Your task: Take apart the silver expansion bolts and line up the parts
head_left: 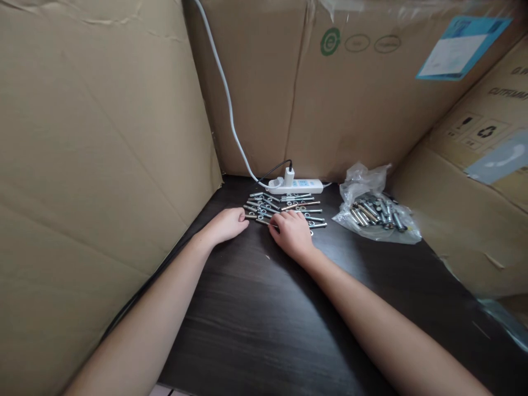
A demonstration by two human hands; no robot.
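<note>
Several metal bolts [270, 204] lie in rows on the dark tabletop [256, 308], with small rings among them. My left hand [231, 224] is at the left edge of the rows, its fingers curled together beside a bolt end; whatever they hold, if anything, is too small to make out. Over the front of the rows rests my right hand [292, 232], thumb and fingers bent close together at a bolt, with its fingertips partly hidden. To the right, a clear plastic bag [398, 234] lies open with more bolts [377, 212] in it.
Behind the bolts sits a white power strip [311, 186] with a white plug [289, 176] and a black cable. A white cord [229, 104] rises from it. Large cardboard boxes stand at the left [103, 137], back [264, 82] and right [462, 203].
</note>
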